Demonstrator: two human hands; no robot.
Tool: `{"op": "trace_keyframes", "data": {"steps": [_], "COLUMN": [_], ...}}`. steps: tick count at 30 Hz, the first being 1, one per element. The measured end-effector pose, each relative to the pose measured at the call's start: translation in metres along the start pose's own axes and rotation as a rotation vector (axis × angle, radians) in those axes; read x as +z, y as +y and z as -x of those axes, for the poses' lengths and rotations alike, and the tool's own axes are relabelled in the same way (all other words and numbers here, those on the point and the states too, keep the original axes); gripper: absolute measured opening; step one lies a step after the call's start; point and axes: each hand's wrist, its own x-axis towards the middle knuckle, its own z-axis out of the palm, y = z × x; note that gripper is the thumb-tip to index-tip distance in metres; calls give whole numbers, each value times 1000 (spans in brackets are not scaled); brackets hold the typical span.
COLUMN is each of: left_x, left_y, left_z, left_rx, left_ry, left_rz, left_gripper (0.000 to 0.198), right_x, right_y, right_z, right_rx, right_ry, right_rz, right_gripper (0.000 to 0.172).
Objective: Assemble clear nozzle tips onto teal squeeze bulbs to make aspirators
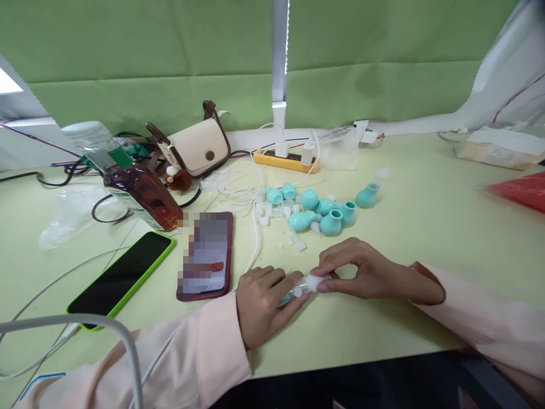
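Near the table's front edge, my left hand (266, 301) is closed around a teal rubber bulb (286, 297) of a nasal aspirator, mostly hidden by the fingers. A clear plastic tube (302, 287) sticks out of that grip to the right. Thumb and forefinger of my right hand (357, 270) pinch a whitish soft tip (315, 282) at the tube's end, touching it. Beyond my hands lie several loose teal bulbs (331, 222) and small clear parts (297, 241). One teal bulb with a clear tip (367, 195) stands apart at the right.
Two phones, one green-edged (121, 278) and one red-cased (206, 255), lie left of my hands. Behind them are a tilted bottle of brown liquid (145, 193) and a cream handbag (200, 146). White cables run from a yellow power strip (264, 159). A red item (522, 187) lies far right.
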Motion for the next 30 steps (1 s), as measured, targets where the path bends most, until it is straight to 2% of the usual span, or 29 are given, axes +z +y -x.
{"op": "trace_keyframes", "data": {"steps": [6,14,17,23,30], "left_x": [2,5,5,2,3], "left_y": [0,-1,0,1,-3], "left_z": [0,1,1,0,1], "left_rx": [26,134,157,107,60], "left_ry": [30,43,41,25,31], "left_rz": [-63,-143,-153,-112,-20], "left_gripper": [22,22,22,24,26], "right_x": [3,-1,-2,5,19], "right_y": [3,4,4,3,0], "right_z": [1,1,1,0,-3], "right_rx": [53,167,212,294,391], "right_ry": [10,-177,-197,-110,88], "right_rz": [12,-75,-110,-258,-503], "right_gripper": [14,22,22,22,20]}}
